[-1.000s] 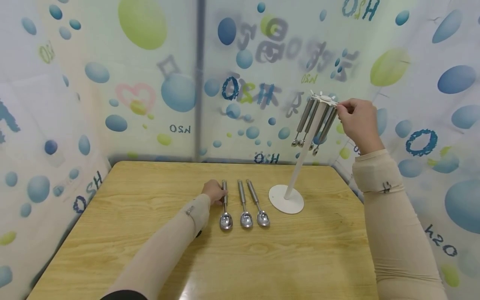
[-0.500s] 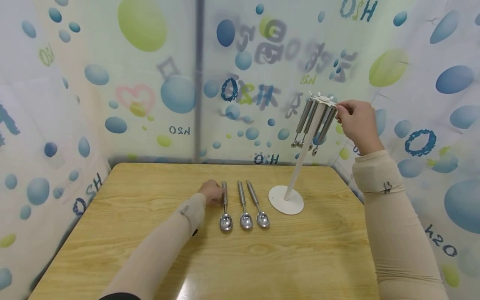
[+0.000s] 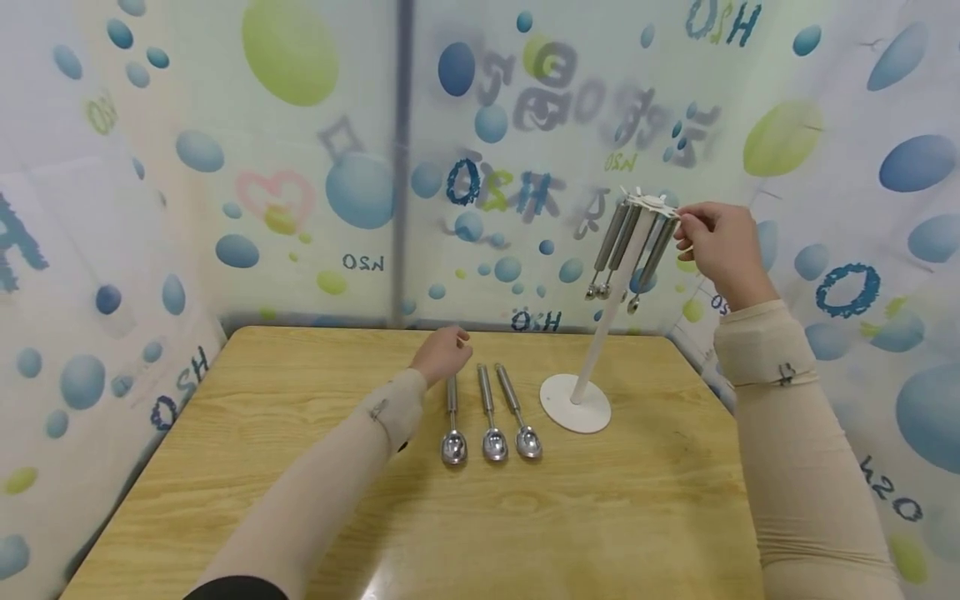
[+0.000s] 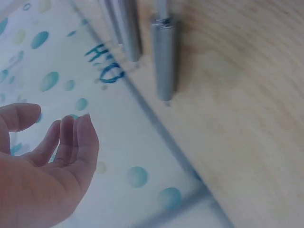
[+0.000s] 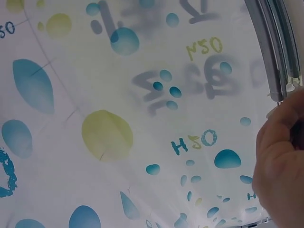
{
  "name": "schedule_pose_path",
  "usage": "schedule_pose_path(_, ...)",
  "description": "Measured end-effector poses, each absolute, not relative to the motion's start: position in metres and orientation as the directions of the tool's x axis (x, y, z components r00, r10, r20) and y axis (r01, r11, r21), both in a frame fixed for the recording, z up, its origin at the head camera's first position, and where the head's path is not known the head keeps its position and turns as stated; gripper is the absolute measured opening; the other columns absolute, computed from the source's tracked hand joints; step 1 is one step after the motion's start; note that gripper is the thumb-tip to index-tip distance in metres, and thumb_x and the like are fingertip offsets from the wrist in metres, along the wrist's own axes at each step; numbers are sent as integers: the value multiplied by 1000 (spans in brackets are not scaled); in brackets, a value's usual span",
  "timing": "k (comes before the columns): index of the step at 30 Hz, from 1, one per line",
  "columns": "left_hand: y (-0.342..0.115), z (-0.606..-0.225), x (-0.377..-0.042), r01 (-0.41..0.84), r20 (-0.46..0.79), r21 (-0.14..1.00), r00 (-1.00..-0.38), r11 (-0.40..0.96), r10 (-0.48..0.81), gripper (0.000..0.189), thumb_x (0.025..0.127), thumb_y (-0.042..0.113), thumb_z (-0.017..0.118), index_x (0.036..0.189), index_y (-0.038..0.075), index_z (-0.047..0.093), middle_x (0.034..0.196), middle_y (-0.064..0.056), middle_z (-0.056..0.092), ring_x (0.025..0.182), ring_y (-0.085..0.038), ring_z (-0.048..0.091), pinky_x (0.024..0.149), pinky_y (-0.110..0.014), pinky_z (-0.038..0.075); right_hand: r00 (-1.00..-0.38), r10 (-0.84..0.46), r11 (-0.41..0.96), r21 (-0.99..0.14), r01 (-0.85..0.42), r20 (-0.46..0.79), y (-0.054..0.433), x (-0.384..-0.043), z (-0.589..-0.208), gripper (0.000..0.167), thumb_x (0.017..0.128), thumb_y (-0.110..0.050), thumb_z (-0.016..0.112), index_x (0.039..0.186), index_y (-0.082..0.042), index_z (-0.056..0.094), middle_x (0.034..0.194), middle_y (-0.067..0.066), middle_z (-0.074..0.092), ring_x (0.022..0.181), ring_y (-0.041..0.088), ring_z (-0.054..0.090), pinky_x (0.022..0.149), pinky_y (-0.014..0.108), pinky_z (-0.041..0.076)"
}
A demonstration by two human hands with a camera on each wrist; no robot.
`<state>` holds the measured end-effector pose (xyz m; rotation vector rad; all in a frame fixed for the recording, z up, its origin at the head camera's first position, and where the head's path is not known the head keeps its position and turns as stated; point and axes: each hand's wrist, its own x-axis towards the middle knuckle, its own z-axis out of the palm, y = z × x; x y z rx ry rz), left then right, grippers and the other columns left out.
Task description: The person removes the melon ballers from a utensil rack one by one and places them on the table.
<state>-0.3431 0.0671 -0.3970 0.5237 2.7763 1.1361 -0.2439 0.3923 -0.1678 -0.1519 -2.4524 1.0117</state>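
Observation:
My left hand (image 3: pixel 442 355) is raised over the far end of the leftmost metal scoop (image 3: pixel 453 447), covering its handle tip in the head view. In the left wrist view the fingers (image 4: pixel 86 142) are loosely bent, hold nothing and stand apart from the handles. Two more scoops, a middle one (image 3: pixel 494 444) and a right one (image 3: pixel 528 442), lie alongside, bowls toward me. My right hand (image 3: pixel 722 250) pinches the rim of the notched top of a white stand (image 3: pixel 594 354). Several metal-handled utensils (image 3: pixel 613 242) hang from that top; their small ends are hard to make out.
The stand's round white base (image 3: pixel 555 408) rests on the wooden table (image 3: pixel 600 517), right of the scoops. A patterned curtain (image 3: pixel 300 275) hangs close behind the table's far edge and along both sides.
My left hand was beside the leftmost scoop's handle; it has risen and moved right and away, over the handle's end. The right hand keeps its hold; the hanging handles have shifted slightly.

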Motion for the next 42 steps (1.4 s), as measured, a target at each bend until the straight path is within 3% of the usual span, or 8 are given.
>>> schedule_pose_path(3, 74, -380, -338, 288, 63, 731, -931, 618, 359, 35, 93, 26, 44, 123, 12, 52, 120, -6, 57, 107, -22, 55, 89, -38, 48, -880, 275, 660, -741, -120, 387, 393, -248, -169, 37, 95, -23, 45, 123, 0, 54, 81, -2, 56, 63, 4, 57, 58, 15, 52)
schedule_pose_path(10, 93, -355, -328, 312, 94, 808, -905, 499, 414, 29, 94, 23, 46, 120, 13, 54, 113, -4, 58, 103, -19, 56, 85, -37, 49, -879, 256, 483, -841, -245, 403, 399, -256, -175, 26, 95, -16, 44, 113, -1, 56, 77, 0, 57, 67, 8, 56, 56, 17, 53)
schedule_pose_path(20, 125, -323, -330, 449, 269, 807, -857, 383, 439, 28, 95, 23, 45, 120, 17, 55, 107, 0, 60, 96, -13, 57, 78, -30, 50, -893, 169, 379, -864, -331, 417, 408, -273, -171, 21, 96, -15, 41, 103, -5, 58, 82, 4, 56, 69, 12, 56, 56, 18, 53)
schedule_pose_path(29, 156, -310, -325, 476, 338, 830, -844, 292, 416, 28, 95, 24, 46, 121, 17, 54, 110, 2, 57, 99, -11, 55, 77, -26, 50, -946, 49, 194, -932, -306, 321, 414, -281, -178, 22, 98, -13, 35, 107, -6, 54, 91, 4, 57, 73, 15, 57, 59, 23, 52)
schedule_pose_path(37, 179, -296, -316, 606, 520, 754, -786, 253, 334, 26, 94, 21, 49, 118, 14, 56, 113, 0, 59, 100, -10, 55, 85, -25, 47, -944, -109, -98, -949, -301, 311, 419, -296, -180, 29, 95, -12, 46, 120, -1, 53, 103, 6, 56, 77, 18, 59, 63, 29, 52)
schedule_pose_path(42, 193, -284, -313, 627, 560, 743, -774, 235, 295, 24, 94, 22, 49, 117, 16, 56, 111, 2, 59, 99, -8, 54, 83, -22, 47, -940, -174, -218, -943, -253, 292, 423, -304, -184, 39, 93, -13, 49, 131, 0, 46, 101, 6, 62, 76, 19, 56, 59, 30, 51)
